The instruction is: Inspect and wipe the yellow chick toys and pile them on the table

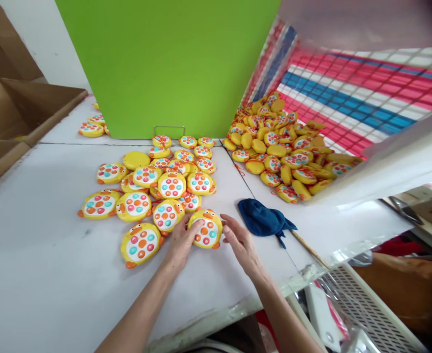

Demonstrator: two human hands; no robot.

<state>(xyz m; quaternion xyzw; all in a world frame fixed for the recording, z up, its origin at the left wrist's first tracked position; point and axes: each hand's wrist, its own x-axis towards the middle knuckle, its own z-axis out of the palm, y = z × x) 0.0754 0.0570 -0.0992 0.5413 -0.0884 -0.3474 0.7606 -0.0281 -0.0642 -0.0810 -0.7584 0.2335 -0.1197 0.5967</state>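
A yellow duck-shaped toy point(207, 234) with a white face and coloured dots is held upright, dots facing me, near the table's front edge. My left hand point(184, 239) grips its left side, thumb on the dotted face. Just off its right side is my right hand point(239, 240), fingers apart and curved, with nothing visible in them. Several like toys, such as one with its dots up point(141, 245), lie in a loose cluster to the left and behind. One toy point(137, 160) in that cluster shows its plain yellow back.
A large heap of toys point(274, 137) lies at the back right beside striped sheeting point(348, 98). A blue cloth bundle point(262, 217) on a stick is right of my hands. A green panel point(171, 63) stands behind; cardboard boxes point(35, 103) are at left, a white basket point(373, 309) below right.
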